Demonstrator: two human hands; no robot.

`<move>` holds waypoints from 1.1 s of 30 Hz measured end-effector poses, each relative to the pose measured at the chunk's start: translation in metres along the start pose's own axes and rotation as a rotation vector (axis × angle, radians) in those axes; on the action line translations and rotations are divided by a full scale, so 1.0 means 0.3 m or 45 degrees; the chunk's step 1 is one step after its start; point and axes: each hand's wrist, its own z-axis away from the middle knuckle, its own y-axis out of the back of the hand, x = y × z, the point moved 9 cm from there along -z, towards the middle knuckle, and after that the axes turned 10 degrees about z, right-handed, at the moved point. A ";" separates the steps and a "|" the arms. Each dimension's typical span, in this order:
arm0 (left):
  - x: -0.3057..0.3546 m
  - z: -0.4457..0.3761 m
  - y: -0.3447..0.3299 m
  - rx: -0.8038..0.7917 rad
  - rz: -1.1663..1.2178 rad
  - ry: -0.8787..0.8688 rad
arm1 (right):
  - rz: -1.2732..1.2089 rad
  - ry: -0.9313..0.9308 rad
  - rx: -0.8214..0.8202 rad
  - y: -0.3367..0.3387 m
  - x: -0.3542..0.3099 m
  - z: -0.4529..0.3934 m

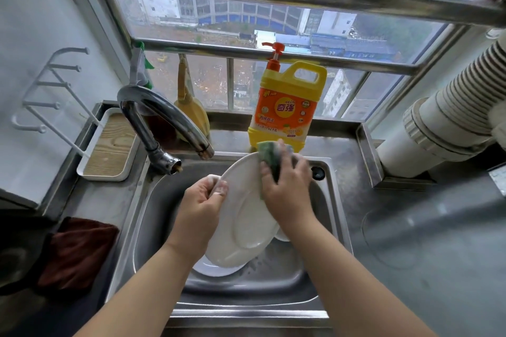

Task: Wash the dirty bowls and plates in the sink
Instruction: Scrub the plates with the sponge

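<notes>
Left hand (201, 200) fingers pinch tilted white plate (243, 221) over sink (273, 276); right hand (287, 186) fingers grip green sponge (269, 156).

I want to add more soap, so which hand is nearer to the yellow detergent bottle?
Right. The right hand, gripping the green sponge, is just below the detergent bottle. The left hand holds the plate rim lower and further left.

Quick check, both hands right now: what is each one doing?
Left hand: grips the rim of the white oval ceramic plate, tilted over the steel sink.
Right hand: grips the green scrubbing sponge against that plate.
</notes>
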 end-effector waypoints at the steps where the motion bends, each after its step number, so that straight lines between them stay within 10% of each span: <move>1: 0.006 0.001 -0.003 -0.003 0.005 -0.013 | 0.021 0.133 0.025 -0.003 -0.073 0.033; 5: 0.011 0.013 -0.003 0.030 0.148 0.020 | 0.121 0.348 0.173 0.011 -0.145 0.058; 11: -0.013 0.029 0.039 0.177 0.381 0.076 | -0.333 -0.584 -0.085 -0.076 0.284 -0.006; 15: -0.046 0.045 0.061 0.221 0.504 0.118 | -0.810 -0.723 -0.099 -0.159 0.349 0.072; 25: -0.013 0.029 -0.001 -0.337 0.263 0.336 | -0.414 0.160 -0.052 0.115 0.170 -0.029; 33: 0.015 -0.029 -0.088 -0.185 0.087 0.166 | 0.197 0.322 0.231 0.116 -0.043 0.051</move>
